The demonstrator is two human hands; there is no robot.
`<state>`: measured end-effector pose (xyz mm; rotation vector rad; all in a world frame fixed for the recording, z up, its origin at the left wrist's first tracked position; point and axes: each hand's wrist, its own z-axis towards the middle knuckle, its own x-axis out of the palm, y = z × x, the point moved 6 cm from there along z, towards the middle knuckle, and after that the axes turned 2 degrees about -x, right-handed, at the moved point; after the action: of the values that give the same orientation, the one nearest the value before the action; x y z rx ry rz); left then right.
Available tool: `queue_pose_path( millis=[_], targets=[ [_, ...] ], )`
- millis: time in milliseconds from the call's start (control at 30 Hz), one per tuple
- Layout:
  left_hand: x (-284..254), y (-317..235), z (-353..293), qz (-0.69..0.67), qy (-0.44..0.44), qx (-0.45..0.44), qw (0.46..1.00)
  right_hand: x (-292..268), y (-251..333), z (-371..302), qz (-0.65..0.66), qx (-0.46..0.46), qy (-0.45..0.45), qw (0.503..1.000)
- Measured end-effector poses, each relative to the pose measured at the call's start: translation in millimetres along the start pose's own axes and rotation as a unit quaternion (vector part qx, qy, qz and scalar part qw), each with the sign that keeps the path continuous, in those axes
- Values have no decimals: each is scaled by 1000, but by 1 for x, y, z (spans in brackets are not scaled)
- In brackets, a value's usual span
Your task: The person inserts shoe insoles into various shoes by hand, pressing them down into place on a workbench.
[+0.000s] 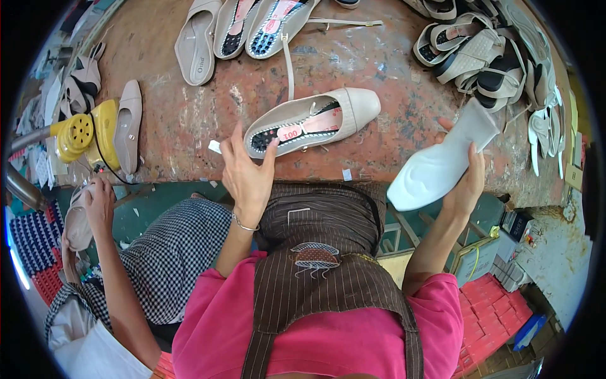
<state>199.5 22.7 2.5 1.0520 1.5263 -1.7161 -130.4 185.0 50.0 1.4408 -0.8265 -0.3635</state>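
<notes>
A beige flat shoe (353,114) lies on its side-lit sole in front of me, toe to the right. Inside it shows a pink-and-black insole board with white stitching round the edge. My left hand (249,177) is at the shoe's heel, fingers spread, the thumb tip against or just over the heel rim; contact is hard to judge. To the right, my right hand (464,180) grips a white foot-shaped insole (429,174), held tilted above the table's front edge with its broad end toward me. Some fingers are hidden behind the insole.
Several beige shoes (201,50) stand at the back. A shoe pile (486,57) fills the far right. At left are a yellow lamp-like device (76,136), another shoe (129,120), and a co-worker's hand (100,205) holding a beige shoe (77,227). The worn table (379,69) carries paper scraps.
</notes>
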Motion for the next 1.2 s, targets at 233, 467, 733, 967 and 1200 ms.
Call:
queue_pose_path(
  millis=[233, 467, 733, 967, 1200],
  targets=[
    [21, 4, 11, -199, 27, 0, 980, 71, 4, 6, -527, -277, 136, 792],
    [28, 14, 13, -245, 38, -11, 969, 172, -63, -5, -428, -320, 321, 782],
    [30, 25, 17, -425, 93, -76, 897, 186, -95, 3, -378, -214, 350, 830],
    [31, 34, 26, -494, 86, -147, 853, 194, -100, 18, -377, -90, 362, 848],
    [40, 40, 37, -423, 40, -155, 892, 210, -108, 17, -445, -155, 380, 796]
  ],
)
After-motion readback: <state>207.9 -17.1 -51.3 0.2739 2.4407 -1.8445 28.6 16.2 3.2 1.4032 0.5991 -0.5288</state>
